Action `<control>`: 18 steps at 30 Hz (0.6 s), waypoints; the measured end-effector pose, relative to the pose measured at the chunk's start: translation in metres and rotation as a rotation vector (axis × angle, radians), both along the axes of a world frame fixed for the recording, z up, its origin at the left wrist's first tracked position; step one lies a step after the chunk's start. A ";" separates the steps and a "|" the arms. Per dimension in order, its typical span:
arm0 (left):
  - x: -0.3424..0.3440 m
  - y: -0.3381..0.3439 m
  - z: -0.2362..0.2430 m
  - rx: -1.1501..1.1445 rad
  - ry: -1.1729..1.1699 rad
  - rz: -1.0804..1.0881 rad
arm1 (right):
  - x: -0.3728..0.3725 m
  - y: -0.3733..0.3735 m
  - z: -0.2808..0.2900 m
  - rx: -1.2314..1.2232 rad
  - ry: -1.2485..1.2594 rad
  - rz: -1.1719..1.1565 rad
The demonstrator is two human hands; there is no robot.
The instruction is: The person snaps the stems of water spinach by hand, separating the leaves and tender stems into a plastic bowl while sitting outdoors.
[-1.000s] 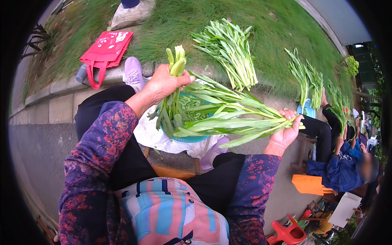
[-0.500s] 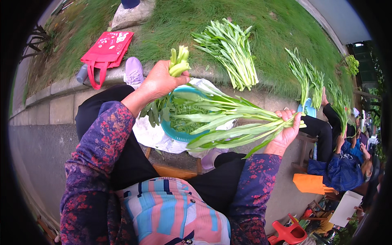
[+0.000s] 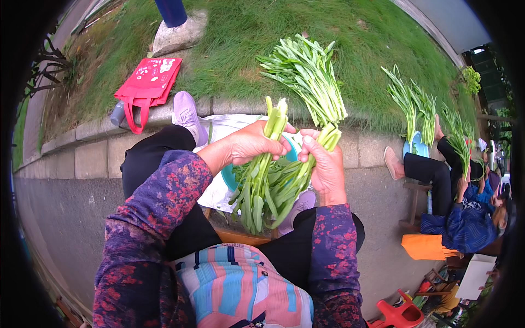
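Note:
My left hand [image 3: 260, 142] grips a bunch of leafy green stalks [image 3: 276, 117], cut ends upward. Close beside it, my right hand [image 3: 320, 158] grips a second bunch [image 3: 331, 136], tilted with its leaves hanging down to the lower left. Both bunches hang over a teal basin [image 3: 229, 177], largely hidden behind them, which rests on a white sheet [image 3: 213, 194] between my lower legs. Just beyond my hands, a large pile of long green stalks [image 3: 303, 76] lies on the grass.
A red tote bag [image 3: 146, 82] and grey bottle [image 3: 117, 113] sit on the stone curb. To my right, people [image 3: 465, 227] sit with more greens [image 3: 402, 98] and a blue basin [image 3: 415, 145]. An orange bag [image 3: 421, 247] and red stool [image 3: 396, 314] are at lower right.
My right hand has swung its bunch inward to the left, from horizontal to steeply downward. My left hand has moved right and down. The two bunches are now close together.

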State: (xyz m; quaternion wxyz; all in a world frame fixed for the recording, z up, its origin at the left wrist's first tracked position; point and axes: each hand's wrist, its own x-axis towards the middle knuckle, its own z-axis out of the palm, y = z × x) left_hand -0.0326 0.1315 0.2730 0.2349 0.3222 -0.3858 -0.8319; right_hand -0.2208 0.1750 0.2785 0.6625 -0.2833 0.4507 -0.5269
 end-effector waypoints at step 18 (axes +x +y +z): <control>-0.024 0.006 -0.007 -0.018 -0.040 -0.117 | 0.016 0.002 -0.009 0.042 -0.056 0.107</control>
